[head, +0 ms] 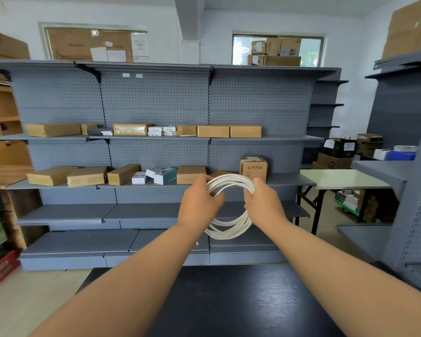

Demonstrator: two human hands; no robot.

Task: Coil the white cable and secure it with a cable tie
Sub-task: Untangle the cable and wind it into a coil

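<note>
Holding coiled white cable [231, 227] aloft above black counter [228, 300], left hand [199, 205] fingers curled round its left side, right hand [265, 205] fingers round its right. Behind, on shelf [277, 137], small white boxes [155, 129] hand-marked "TX".

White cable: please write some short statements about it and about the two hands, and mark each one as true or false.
1. The white cable is wound into a round coil. True.
2. Only the left hand holds it. False: the right hand grips it too.
3. It lies flat on the black table. False: it is held in the air beyond the table.
4. Cardboard boxes lie on the grey shelves behind. True.
</note>
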